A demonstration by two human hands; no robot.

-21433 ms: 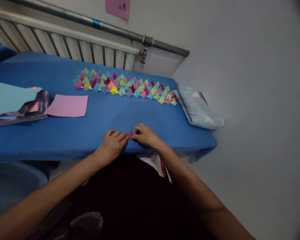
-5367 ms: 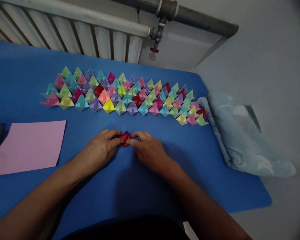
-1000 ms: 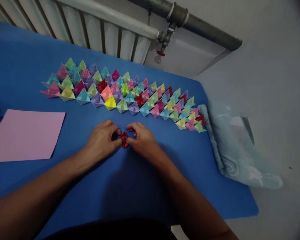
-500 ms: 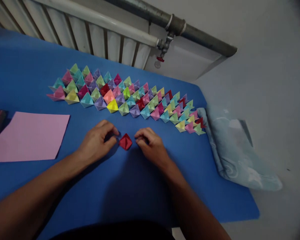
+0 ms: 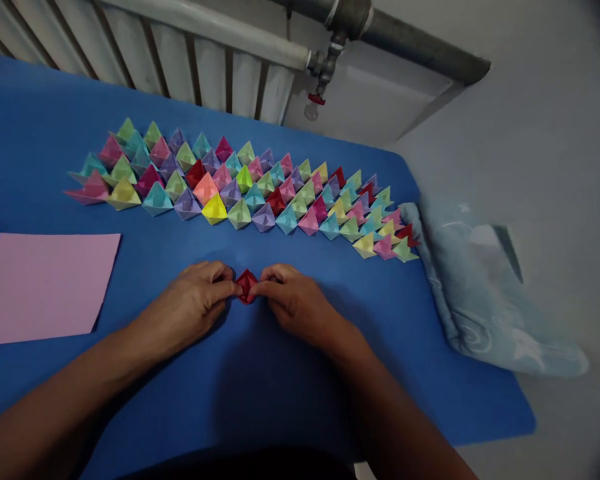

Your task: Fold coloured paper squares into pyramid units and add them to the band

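A small red folded paper boat (image 5: 247,285) is between my two hands at the near middle of the blue table. My left hand (image 5: 200,293) is closed, its thumb and fingers pinching the boat's left end. On the other end, my right hand (image 5: 295,300) pinches with thumb and forefinger. The boat's middle shows between the fingertips, with its inner folds facing up. Beyond the hands, many paper boats (image 5: 239,215) in pink, green, blue, purple, yellow and red stand in close slanting rows.
A sheet of pink paper (image 5: 50,283) lies at the left on the blue tabletop (image 5: 145,393). A folded pale blue cloth (image 5: 485,293) covers the right edge. Behind the table are a white radiator (image 5: 215,73), a grey pipe (image 5: 425,45) and a red valve handle (image 5: 317,99).
Both hands have closed in on the red paper boat from either side and now pinch its ends. Before, they hovered beside it without touching. The view has shifted slightly.
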